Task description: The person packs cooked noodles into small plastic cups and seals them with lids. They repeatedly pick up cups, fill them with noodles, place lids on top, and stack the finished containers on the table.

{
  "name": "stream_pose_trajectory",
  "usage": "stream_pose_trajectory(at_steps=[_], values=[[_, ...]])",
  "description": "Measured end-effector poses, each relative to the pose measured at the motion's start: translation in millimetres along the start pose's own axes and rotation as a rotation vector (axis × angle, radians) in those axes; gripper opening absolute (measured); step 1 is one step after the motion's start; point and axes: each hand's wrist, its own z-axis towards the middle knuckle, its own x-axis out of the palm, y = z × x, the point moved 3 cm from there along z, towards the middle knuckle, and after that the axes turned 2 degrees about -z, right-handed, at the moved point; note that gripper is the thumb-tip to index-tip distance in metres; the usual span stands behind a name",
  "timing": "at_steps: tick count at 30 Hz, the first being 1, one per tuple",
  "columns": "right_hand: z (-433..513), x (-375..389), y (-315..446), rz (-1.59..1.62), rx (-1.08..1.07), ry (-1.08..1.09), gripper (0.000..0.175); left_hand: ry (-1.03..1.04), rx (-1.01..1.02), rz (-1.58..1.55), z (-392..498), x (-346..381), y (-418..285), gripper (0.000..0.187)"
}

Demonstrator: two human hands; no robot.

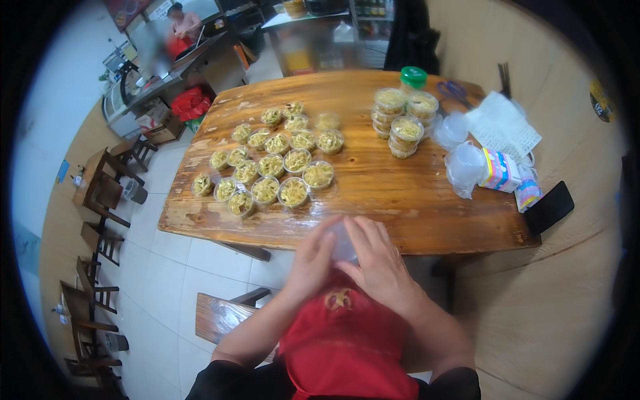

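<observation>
Between my left hand and my right hand, a translucent round plastic lid or cup is held over the near edge of the wooden table. Both hands curve around its sides, and their fingertips nearly meet beyond it. Beyond my hands, to the left, stand several round clear cups of pale shredded food in loose rows. Stacked cups with the same kind of filling stand farther right, beside a jar with a green lid.
At the table's right lie scissors, a handwritten paper sheet, bagged plastic cups or lids, tissue packs and a black phone. A wooden bench is below left; a person stands behind the far counter.
</observation>
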Motion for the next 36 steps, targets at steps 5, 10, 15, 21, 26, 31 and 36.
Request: stream_pose_trajectory(at_steps=[5, 10, 15, 21, 26, 31, 36], values=[[9, 5, 4, 0.009, 0.004, 0.018, 0.074, -0.015, -0.041, 0.082, 3, -15, 3, 0.047], [19, 14, 9, 0.022, 0.015, 0.062, 0.072, -0.022, -0.117, -0.182, 3, -30, 3, 0.053], [32, 20, 16, 0.051, -0.049, 0.050, 0.068, -0.127, -0.170, -0.435, 8, -36, 3, 0.045], [76, 20, -28, 0.179, 0.091, 0.004, 0.075, -0.202, -0.109, -0.397, 7, -64, 3, 0.039], [145, 50, -92, 0.444, 0.250, 0.219, 0.066, -0.045, -0.078, 0.042, 28, -65, 2, 0.064], [161, 62, -112, 0.579, 0.310, 0.265, 0.061, 0.048, -0.238, -0.159, 38, -45, -2, 0.079], [129, 41, -110, 0.520, 0.279, 0.280, 0.059, 0.040, -0.263, -0.099, 30, -36, 4, 0.084]])
